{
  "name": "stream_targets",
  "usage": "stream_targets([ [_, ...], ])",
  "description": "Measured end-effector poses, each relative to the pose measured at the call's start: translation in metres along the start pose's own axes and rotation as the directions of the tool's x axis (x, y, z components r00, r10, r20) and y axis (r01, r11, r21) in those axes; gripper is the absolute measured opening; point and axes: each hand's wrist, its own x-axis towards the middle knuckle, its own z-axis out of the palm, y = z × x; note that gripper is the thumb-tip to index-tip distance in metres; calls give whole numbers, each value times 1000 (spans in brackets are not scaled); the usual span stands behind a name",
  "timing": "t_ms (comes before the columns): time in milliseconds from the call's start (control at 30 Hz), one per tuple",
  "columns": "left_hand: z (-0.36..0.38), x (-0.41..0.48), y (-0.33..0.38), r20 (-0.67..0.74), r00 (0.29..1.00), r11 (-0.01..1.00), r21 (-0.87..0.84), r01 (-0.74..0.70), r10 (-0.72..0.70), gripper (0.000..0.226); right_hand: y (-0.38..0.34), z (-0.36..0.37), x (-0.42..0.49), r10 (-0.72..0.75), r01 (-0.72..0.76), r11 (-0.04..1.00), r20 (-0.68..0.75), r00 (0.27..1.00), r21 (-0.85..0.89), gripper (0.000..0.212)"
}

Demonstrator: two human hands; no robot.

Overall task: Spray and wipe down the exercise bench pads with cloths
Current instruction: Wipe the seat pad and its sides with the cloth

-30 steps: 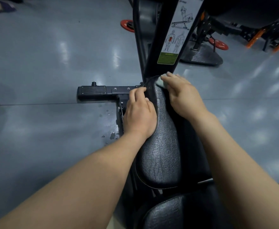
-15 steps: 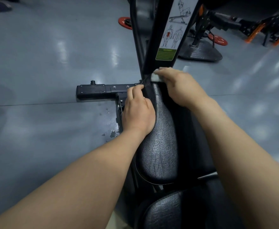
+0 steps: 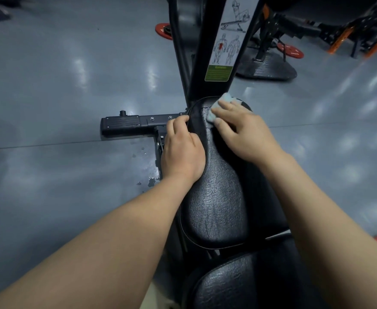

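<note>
Nearer now, my right hand presses the cloth flat-fingered on the pad; left hand curls over its edge. Cloth could bunch, missing the rim.

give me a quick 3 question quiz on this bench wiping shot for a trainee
1. True or false: the left hand holds the cloth.
2. What does the left hand do? A) holds a spray bottle B) grips the left edge of the pad C) hangs free in the air
3. Fill in: wet spots lie on the floor to the ___ of the pad.
Key: 1 false, the right hand presses the cloth on the pad's far end; 2 B; 3 left.
</note>
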Motion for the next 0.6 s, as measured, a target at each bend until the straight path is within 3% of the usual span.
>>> stream_targets([
  [100, 1, 1, 0, 0, 1000, 1000, 11, 8, -8, 39, 13, -5, -8, 25, -27, 999, 37, 999, 44, 32],
  [233, 2, 1, -1, -10, 1000, 1000, 11, 1, 0, 39, 26, -10, -8, 226, -222, 973, -81, 971, 65, 30],
  [400, 2, 1, -2, -12, 1000, 1000, 10, -13, 13, 39, 8, 7, -23, 17, -17, 1000, -26, 1000, 27, 32],
  [600, 2, 2, -2, -15, 1000, 1000, 16, -6, 6, 39, 20, 8, -23, 174, -165, 983, -121, 977, 74, 31],
])
